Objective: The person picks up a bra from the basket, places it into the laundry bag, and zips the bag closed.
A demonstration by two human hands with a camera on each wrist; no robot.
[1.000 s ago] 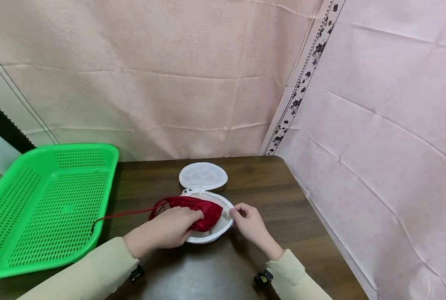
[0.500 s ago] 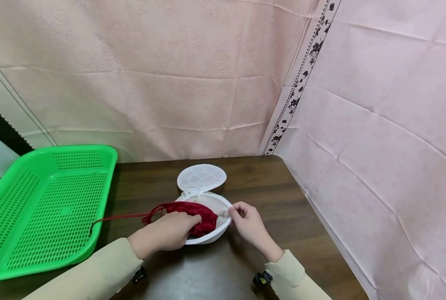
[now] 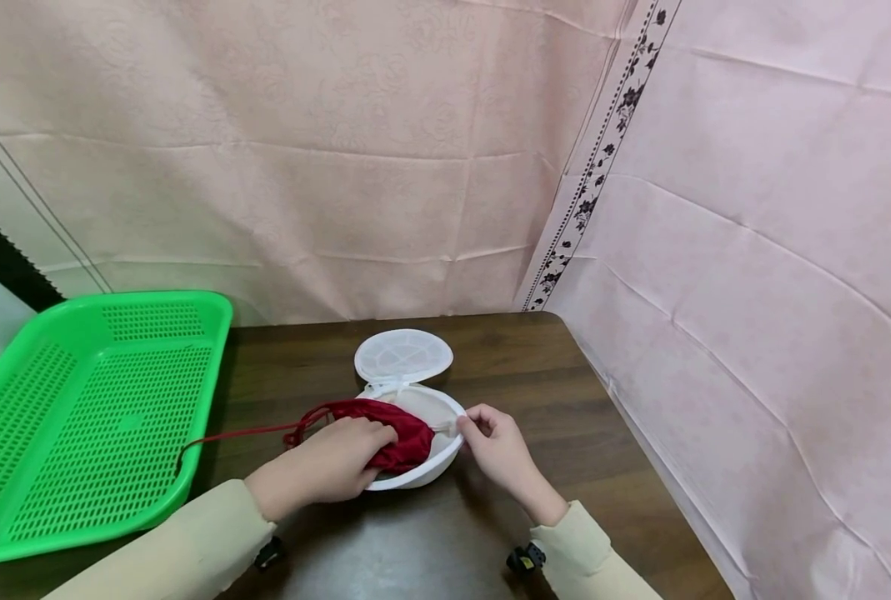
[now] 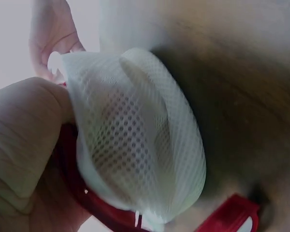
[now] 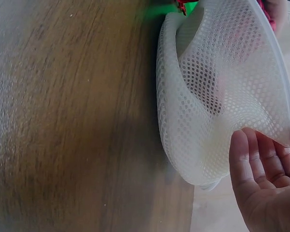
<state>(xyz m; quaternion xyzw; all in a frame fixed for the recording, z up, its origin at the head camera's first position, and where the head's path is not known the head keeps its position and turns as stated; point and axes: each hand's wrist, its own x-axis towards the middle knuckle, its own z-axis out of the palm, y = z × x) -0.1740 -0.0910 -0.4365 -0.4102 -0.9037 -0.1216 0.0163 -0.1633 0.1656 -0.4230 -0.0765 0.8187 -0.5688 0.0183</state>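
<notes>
A white mesh laundry bag [image 3: 419, 478] stands on the table with its round zippered lid [image 3: 403, 355] folded back. Red satiny fabric, apparently a bra [image 3: 409, 442], lies in its mouth. My left hand [image 3: 332, 460] grips the bra at the bag's near left side; its fingertips are hidden. In the left wrist view, a red strap [image 4: 77, 186] runs past the palm and the thumb lies against the bag's rim. My right hand [image 3: 501, 450] pinches the right rim. From the right wrist, the bag's mesh side [image 5: 222, 96] shows above the fingers [image 5: 239, 152].
A green plastic basket [image 3: 223, 350] sits at the left of the brown table [image 3: 520, 358]. A thin red strap [image 3: 242, 432] trails from the bra over the basket's right rim. Pink cloth hangings [image 3: 385, 167] border the table at the back and right.
The bra has shifted slightly left and down, deeper into the bag, moved by my left hand. The bag has tilted a little. My right hand has kept its hold on the rim.
</notes>
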